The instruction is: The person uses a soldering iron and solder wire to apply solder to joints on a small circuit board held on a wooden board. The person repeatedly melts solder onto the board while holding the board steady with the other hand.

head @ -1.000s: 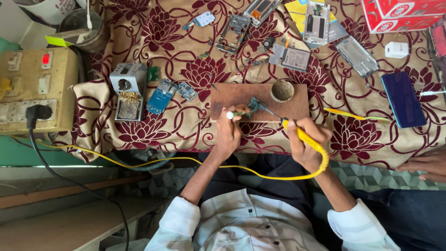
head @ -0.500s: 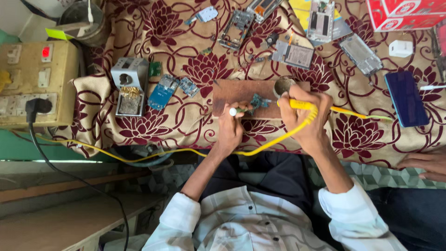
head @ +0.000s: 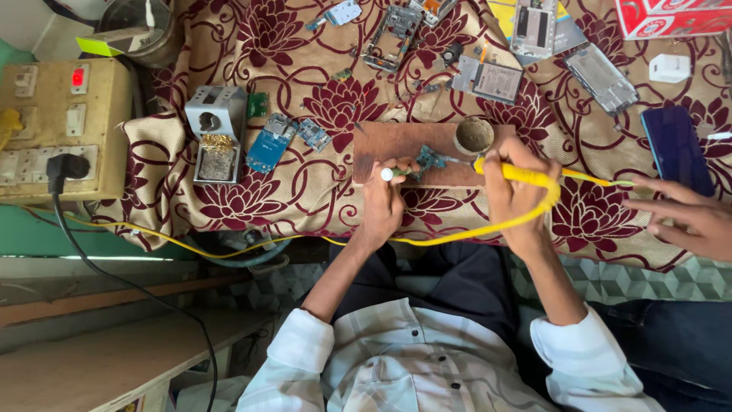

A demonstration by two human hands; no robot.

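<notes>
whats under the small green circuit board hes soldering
The small green circuit board lies on a brown wooden board, which rests on the floral cloth. What lies beneath the cloth is covered.

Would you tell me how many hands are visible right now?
3: left hand holding the small board, right hand gripping the yellow soldering iron, another person's hand at the right edge.

Bright, even daylight, soft shadows, sharp centre; edges bend slightly, perhaps from a wide lens.
</notes>
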